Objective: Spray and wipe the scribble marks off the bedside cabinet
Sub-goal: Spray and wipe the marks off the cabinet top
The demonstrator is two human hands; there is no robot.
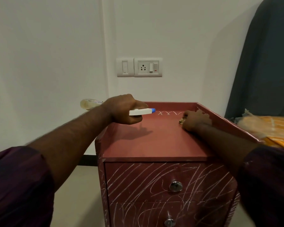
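Bedside cabinet [154, 145]: reddish-brown, against a white wall, 2 drawer fronts covered in white scribble marks [138, 179], with a zigzag at the back of its top. Spray bottle [140, 111]: horizontal over the top's left edge, left hand [121, 109] clenched round it. Cloth [181, 120]: crumpled, pinched by right hand [196, 120] on the top near the right rim. Beyond: socket panel [139, 67], grey curtain [261, 71].

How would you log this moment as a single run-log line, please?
left hand: grips spray bottle, nozzle toward zigzag marks | right hand: holds cloth on cabinet top | drawer fronts: scribbled
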